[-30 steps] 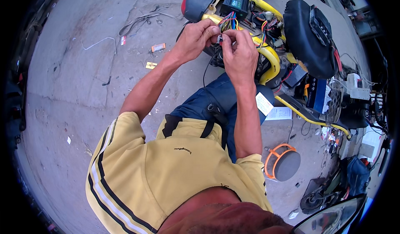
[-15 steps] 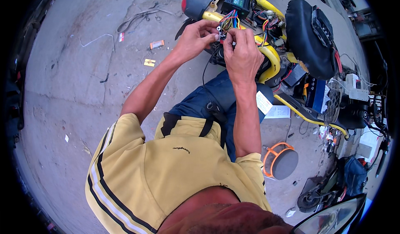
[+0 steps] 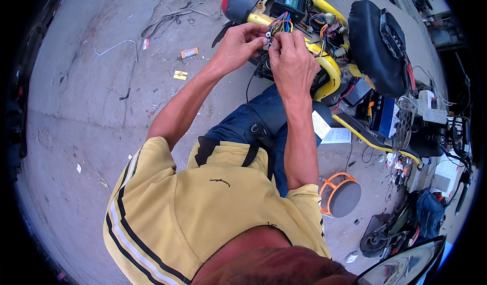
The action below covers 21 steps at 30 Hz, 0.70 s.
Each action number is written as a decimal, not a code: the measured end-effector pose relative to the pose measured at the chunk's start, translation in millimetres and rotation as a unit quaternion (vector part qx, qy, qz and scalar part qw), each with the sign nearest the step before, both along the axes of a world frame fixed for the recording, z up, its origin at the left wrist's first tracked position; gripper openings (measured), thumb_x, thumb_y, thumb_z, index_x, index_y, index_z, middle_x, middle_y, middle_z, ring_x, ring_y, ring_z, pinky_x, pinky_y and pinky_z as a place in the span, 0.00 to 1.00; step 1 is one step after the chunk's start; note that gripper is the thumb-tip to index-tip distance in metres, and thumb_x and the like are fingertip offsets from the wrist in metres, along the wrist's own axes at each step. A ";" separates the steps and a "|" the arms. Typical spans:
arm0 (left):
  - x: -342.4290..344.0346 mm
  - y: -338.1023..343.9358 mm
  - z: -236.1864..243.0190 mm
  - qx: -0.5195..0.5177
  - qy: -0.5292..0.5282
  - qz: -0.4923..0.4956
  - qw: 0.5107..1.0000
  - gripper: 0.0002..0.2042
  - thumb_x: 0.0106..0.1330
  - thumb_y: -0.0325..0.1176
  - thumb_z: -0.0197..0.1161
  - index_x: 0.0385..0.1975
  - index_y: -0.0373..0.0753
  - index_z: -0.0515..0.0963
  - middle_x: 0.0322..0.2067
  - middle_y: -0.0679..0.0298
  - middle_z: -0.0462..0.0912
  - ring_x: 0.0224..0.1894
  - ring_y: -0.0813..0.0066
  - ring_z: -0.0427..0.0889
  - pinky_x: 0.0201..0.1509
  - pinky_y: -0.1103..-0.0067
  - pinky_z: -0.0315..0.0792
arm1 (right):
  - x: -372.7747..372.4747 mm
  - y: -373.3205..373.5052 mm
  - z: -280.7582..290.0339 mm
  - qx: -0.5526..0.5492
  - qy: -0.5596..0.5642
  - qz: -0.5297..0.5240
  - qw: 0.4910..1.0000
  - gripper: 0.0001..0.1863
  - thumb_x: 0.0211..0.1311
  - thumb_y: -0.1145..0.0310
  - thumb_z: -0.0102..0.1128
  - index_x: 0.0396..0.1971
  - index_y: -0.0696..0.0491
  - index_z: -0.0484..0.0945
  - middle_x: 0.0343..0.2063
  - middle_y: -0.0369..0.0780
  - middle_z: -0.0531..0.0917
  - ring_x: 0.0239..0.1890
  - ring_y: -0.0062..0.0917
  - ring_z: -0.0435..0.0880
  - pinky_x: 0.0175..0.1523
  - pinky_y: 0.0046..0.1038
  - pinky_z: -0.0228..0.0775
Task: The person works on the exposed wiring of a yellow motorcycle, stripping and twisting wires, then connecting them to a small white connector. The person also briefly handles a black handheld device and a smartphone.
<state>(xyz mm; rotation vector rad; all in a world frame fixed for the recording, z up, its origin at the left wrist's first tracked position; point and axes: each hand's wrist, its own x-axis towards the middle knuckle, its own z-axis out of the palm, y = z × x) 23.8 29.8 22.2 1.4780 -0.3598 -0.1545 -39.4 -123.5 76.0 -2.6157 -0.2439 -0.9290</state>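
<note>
My left hand (image 3: 238, 46) pinches the ends of thin wires between thumb and fingertips, next to a small pale ring-like piece (image 3: 268, 34). Close beside it, my right hand (image 3: 293, 64) has its thumb and forefinger closed on the same wires, its back toward me. The bundle of coloured wires (image 3: 282, 23) runs down from a black finned controller box (image 3: 289, 2) with a blue-and-green label. That box rests by the yellow tube frame (image 3: 332, 77) of a partly opened electric scooter. What lies exactly between my fingertips is too small to make out.
A black scooter seat (image 3: 378, 46) lies right of the frame, near more tangled wires (image 3: 332, 34). An orange-framed stool (image 3: 341, 196) stands on the floor at right. Paper sheets (image 3: 337, 135) lie beside my leg. A strap (image 3: 172, 19) and an orange packet (image 3: 189, 52) lie at left.
My right hand has shifted slightly left and up, nearer my left fingertips. Both hands keep their pinch at the wires. The whole view has moved very slightly.
</note>
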 end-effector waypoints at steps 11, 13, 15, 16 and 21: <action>2.0 1.4 -1.8 0.028 -0.001 0.033 0.999 0.08 0.73 0.29 0.67 0.45 0.32 0.83 0.31 0.67 0.87 0.30 0.86 0.80 0.32 0.83 0.77 | 6.1 3.3 -6.2 0.008 0.016 0.006 1.000 0.05 0.65 0.66 0.68 0.36 0.48 0.82 0.34 0.38 0.80 0.30 0.40 0.86 0.32 0.43 0.76; -0.2 1.8 -0.8 0.043 -0.010 0.047 0.998 0.07 0.73 0.30 0.67 0.42 0.31 0.83 0.29 0.68 0.86 0.29 0.86 0.79 0.31 0.83 0.75 | 5.4 3.1 -7.4 0.010 0.016 0.006 1.000 0.05 0.65 0.66 0.68 0.37 0.48 0.83 0.34 0.38 0.81 0.30 0.40 0.86 0.33 0.42 0.76; -2.2 2.7 -1.8 0.059 -0.020 0.058 0.996 0.08 0.73 0.31 0.67 0.40 0.31 0.82 0.29 0.68 0.85 0.29 0.86 0.79 0.31 0.82 0.74 | 4.2 3.9 -9.1 0.005 0.015 0.005 1.000 0.05 0.65 0.66 0.68 0.38 0.48 0.84 0.34 0.38 0.81 0.31 0.39 0.86 0.33 0.42 0.77; -1.9 2.9 -1.8 0.067 -0.028 0.060 0.996 0.08 0.73 0.31 0.68 0.40 0.31 0.82 0.28 0.68 0.85 0.28 0.86 0.78 0.31 0.82 0.74 | 4.4 4.5 -9.3 -0.002 0.013 0.002 1.000 0.05 0.65 0.66 0.68 0.38 0.47 0.85 0.34 0.37 0.81 0.31 0.39 0.87 0.33 0.41 0.77; -0.1 4.7 -0.4 0.065 0.008 0.037 0.997 0.08 0.75 0.33 0.67 0.42 0.34 0.81 0.32 0.70 0.84 0.29 0.87 0.77 0.31 0.85 0.74 | 6.5 3.5 -12.0 -0.004 -0.018 0.009 1.000 0.05 0.63 0.66 0.70 0.37 0.47 0.86 0.32 0.36 0.79 0.31 0.35 0.87 0.33 0.38 0.77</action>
